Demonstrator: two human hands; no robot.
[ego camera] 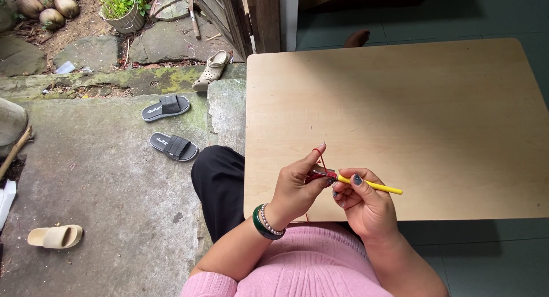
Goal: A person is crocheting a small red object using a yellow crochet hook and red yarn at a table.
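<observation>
My left hand [297, 185] pinches a small red crochet piece [330, 175], with red yarn [321, 154] looped over its raised forefinger. A green bangle and a bead bracelet circle that wrist. My right hand [363, 202] grips a yellow-handled crochet hook [372, 185], whose metal tip points left into the red piece. Both hands hover over the near edge of a light wooden table [400, 102]. A thin red strand hangs down below the left hand towards my pink sweater.
Two black slides [168, 125] lie on the concrete floor at left, with a beige clog [213, 69] by the doorway and a beige slipper [56, 236] at bottom left. A potted plant [126, 8] and coconuts stand far left. My black-trousered knee lies beside the table.
</observation>
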